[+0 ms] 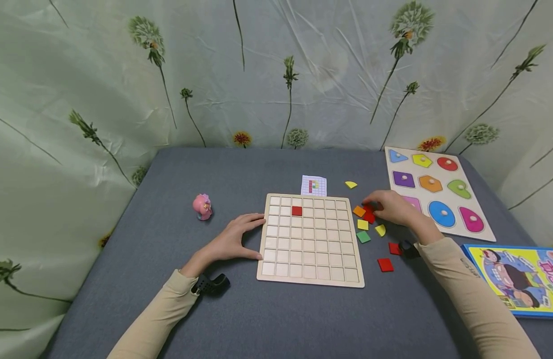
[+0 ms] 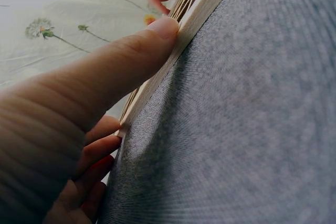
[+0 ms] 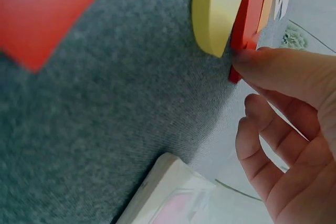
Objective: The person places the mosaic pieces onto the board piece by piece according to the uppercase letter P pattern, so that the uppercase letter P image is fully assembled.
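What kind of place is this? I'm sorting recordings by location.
Probably a home play or tabletop recording corner: a grey-covered table, a floral cloth backdrop, and children's puzzles such as the wooden grid board and shape-peg puzzle.

We see wooden grid board (image 1: pixel 311 241) flat on grey cloth, one red square tile (image 1: pixel 296 211) seated in second row; loose red tile (image 1: pixel 369 216) just right of board.

Soft, even light fills the head view, with faint shadows under the arms and bent edges from the wide lens. The left-wrist view is dim, its thumb (image 2: pixel 105 72) blurred. In the right-wrist view, the near red tile (image 3: pixel 47 9) is out of focus.
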The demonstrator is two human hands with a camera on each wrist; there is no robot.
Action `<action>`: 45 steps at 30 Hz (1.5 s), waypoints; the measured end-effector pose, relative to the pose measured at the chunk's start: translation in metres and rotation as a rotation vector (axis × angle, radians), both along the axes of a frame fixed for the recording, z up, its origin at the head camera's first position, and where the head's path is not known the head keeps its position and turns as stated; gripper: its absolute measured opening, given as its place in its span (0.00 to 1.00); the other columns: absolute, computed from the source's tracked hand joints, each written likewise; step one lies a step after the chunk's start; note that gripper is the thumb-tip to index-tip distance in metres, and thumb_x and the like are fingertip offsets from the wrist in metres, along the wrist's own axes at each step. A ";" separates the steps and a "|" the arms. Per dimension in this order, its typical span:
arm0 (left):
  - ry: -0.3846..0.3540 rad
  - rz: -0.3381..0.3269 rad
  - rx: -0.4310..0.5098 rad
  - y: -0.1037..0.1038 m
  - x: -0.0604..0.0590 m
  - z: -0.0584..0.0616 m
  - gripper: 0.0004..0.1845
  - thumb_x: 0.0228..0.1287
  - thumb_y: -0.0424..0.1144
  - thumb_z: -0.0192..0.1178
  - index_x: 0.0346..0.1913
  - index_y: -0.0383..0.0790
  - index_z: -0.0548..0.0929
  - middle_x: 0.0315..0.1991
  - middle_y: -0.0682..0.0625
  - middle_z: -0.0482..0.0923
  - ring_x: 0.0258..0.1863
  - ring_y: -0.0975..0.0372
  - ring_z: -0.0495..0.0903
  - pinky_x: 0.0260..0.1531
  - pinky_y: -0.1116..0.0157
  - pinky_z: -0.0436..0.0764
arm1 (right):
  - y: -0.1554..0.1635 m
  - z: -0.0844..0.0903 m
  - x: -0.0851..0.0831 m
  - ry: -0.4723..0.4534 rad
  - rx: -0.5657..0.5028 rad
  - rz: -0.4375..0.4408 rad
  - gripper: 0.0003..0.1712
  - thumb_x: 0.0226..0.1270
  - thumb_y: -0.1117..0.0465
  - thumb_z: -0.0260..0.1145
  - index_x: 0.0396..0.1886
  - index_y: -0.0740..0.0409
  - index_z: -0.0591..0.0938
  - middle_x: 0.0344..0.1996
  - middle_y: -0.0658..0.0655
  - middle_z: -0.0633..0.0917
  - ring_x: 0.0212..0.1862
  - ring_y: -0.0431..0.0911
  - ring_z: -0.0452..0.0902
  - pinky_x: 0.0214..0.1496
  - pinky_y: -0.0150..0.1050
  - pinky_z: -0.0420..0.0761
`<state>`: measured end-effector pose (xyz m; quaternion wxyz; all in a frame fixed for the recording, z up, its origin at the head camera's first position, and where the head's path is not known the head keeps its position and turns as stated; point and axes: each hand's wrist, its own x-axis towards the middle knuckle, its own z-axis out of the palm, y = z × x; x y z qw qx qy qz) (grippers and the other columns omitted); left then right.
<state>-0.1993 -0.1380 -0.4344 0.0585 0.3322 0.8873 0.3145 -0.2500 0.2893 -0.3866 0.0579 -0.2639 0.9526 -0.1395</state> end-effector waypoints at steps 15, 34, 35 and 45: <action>-0.007 0.007 0.008 -0.001 0.000 -0.002 0.46 0.42 0.50 0.74 0.67 0.37 0.67 0.69 0.43 0.63 0.69 0.48 0.60 0.65 0.43 0.57 | 0.001 0.003 0.005 -0.019 0.020 -0.079 0.14 0.54 0.67 0.68 0.41 0.67 0.84 0.36 0.63 0.86 0.37 0.49 0.78 0.46 0.49 0.80; 0.014 -0.001 0.001 0.000 0.000 -0.002 0.46 0.42 0.51 0.74 0.66 0.37 0.69 0.68 0.42 0.64 0.69 0.47 0.60 0.64 0.42 0.59 | 0.000 0.004 0.009 0.023 -0.001 -0.101 0.15 0.54 0.65 0.68 0.41 0.68 0.84 0.36 0.63 0.86 0.36 0.49 0.78 0.43 0.48 0.80; 0.015 -0.001 -0.002 0.000 0.000 -0.002 0.46 0.42 0.51 0.74 0.66 0.37 0.69 0.68 0.42 0.64 0.69 0.47 0.60 0.64 0.42 0.59 | -0.001 0.004 0.009 0.027 -0.002 -0.103 0.15 0.54 0.64 0.68 0.41 0.68 0.84 0.36 0.63 0.86 0.36 0.49 0.78 0.42 0.47 0.80; 0.016 -0.003 0.000 0.000 0.000 0.000 0.46 0.42 0.51 0.74 0.66 0.37 0.69 0.68 0.42 0.64 0.69 0.47 0.61 0.64 0.42 0.59 | -0.008 0.006 0.015 0.041 -0.016 -0.116 0.15 0.54 0.63 0.69 0.41 0.65 0.85 0.35 0.60 0.86 0.33 0.45 0.75 0.36 0.36 0.77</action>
